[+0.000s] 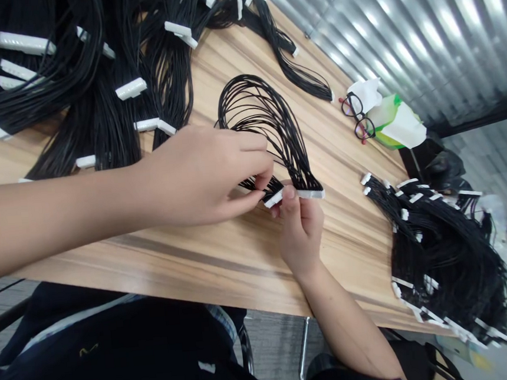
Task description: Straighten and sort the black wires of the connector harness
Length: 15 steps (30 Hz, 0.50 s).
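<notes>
A looped bundle of thin black wires (260, 109) lies on the wooden table (223, 246), both ends finishing in white connectors. My left hand (203, 173) pinches the wires and one white connector (274, 199) between thumb and fingers. My right hand (300, 227) comes up from below, its thumb and fingers closed on the other white connector (310, 194). The two connectors sit side by side, almost touching.
A big heap of black wire harnesses with white connectors (92, 68) fills the table's far left. Another pile (445, 250) sits at the right edge. Glasses (357, 116) and a green-and-white pack (396, 121) lie near the corrugated metal wall (421, 27).
</notes>
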Each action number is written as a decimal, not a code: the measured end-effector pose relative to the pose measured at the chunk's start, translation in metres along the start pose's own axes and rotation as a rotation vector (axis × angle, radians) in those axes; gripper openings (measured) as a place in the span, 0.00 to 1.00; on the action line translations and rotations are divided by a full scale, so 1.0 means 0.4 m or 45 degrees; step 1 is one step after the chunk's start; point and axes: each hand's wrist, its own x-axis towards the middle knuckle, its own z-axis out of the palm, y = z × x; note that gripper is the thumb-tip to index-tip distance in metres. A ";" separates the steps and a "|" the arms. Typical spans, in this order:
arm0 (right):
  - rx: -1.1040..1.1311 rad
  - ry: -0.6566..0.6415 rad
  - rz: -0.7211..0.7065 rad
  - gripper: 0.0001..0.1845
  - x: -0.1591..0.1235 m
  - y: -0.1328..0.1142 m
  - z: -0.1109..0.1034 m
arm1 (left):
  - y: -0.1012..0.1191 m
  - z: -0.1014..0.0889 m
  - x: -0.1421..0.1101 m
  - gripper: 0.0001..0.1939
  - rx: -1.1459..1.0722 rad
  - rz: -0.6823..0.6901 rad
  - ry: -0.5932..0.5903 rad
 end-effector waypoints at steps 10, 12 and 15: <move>0.310 0.182 0.242 0.19 0.026 -0.011 0.005 | 0.035 0.007 -0.030 0.23 -0.253 0.658 0.115; 0.340 0.181 0.259 0.19 0.025 -0.013 0.007 | 0.043 0.016 -0.038 0.23 -0.356 0.664 0.081; 0.381 0.184 0.252 0.20 0.025 -0.012 0.007 | 0.046 0.018 -0.038 0.21 -0.349 0.452 0.153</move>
